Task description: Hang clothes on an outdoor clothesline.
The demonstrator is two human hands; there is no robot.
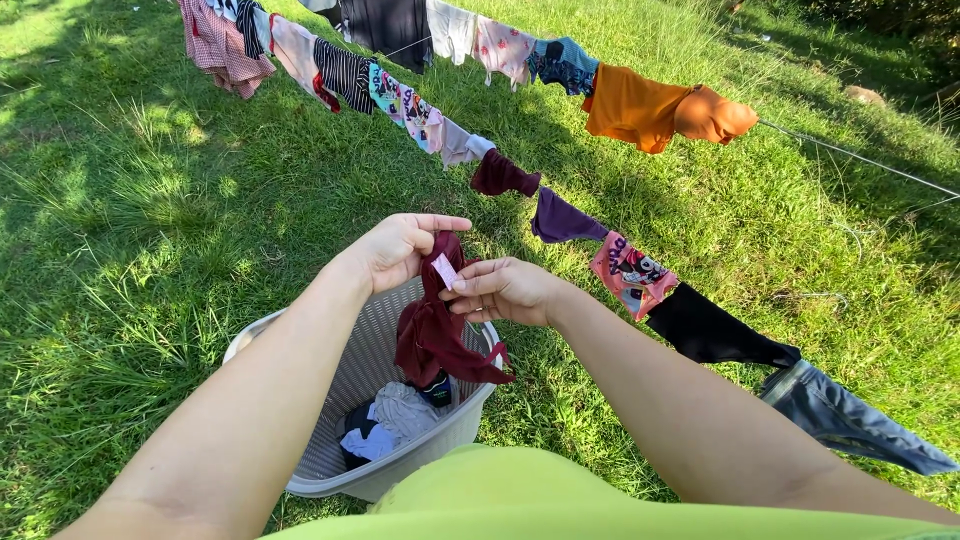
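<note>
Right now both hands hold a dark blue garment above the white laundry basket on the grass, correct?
Not quite: the garment is maroon, not dark blue. The head view shows the left hand and right hand holding it above the white laundry basket on the grass.

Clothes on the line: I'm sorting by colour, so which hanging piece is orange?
The orange shirt on the farther line, its last piece before bare wire; nothing else hanging is orange.
</note>
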